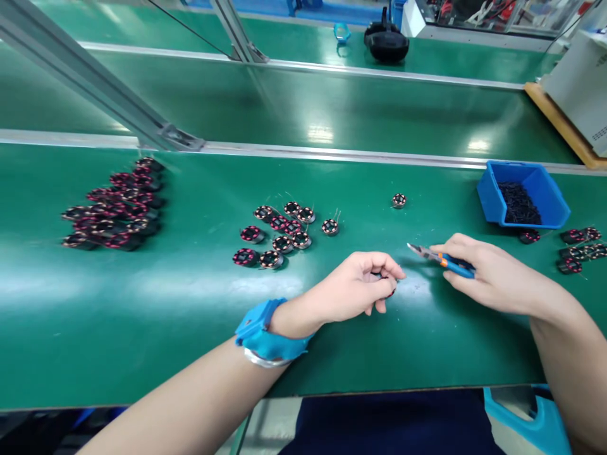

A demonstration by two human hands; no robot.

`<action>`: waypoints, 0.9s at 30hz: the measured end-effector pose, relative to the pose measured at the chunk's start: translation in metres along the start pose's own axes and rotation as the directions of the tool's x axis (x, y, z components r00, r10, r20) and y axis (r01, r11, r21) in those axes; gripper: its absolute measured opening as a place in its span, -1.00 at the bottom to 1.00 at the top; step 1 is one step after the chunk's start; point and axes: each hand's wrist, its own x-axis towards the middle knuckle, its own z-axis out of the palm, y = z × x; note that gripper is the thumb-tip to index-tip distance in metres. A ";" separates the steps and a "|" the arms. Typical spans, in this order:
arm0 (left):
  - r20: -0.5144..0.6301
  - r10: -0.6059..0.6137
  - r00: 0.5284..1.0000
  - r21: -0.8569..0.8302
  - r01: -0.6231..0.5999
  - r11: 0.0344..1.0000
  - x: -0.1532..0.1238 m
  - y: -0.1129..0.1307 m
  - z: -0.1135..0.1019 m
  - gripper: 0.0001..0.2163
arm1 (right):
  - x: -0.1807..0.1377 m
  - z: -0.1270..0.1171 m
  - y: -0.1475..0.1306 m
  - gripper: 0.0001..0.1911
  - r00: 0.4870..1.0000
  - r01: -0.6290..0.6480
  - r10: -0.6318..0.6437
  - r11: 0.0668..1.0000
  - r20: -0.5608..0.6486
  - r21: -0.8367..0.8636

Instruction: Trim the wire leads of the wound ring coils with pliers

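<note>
A green tabletop (142, 328) spans the view. Nearer its front edge than its back, the left hand (353, 287) has its grip closed round a coil (391, 293) — mostly hidden — while the right hand (496, 273) grips cutters (446, 260). A steady pinch, cutters clear of skin, should serve best.

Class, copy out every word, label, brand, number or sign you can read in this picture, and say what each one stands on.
There are none to copy: no text can be read anywhere.
Pliers, blue bin and wristband: no readable lettering.
Coils: no readable marks; too small and partly blurred.
White box and black bag: any print is too small or blurred to read.
</note>
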 end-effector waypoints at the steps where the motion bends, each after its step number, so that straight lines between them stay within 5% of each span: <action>1: 0.002 0.003 1.000 -0.005 -0.003 1.000 0.000 -0.001 0.000 -0.88 | -0.004 0.001 0.000 -0.63 1.000 0.003 -0.003 1.000 0.005 -0.002; 27: 0.002 -0.016 1.000 -0.018 0.016 1.000 -0.002 -0.003 0.000 -0.88 | -0.014 0.016 -0.009 -0.54 0.998 -0.012 0.014 0.999 0.056 -0.033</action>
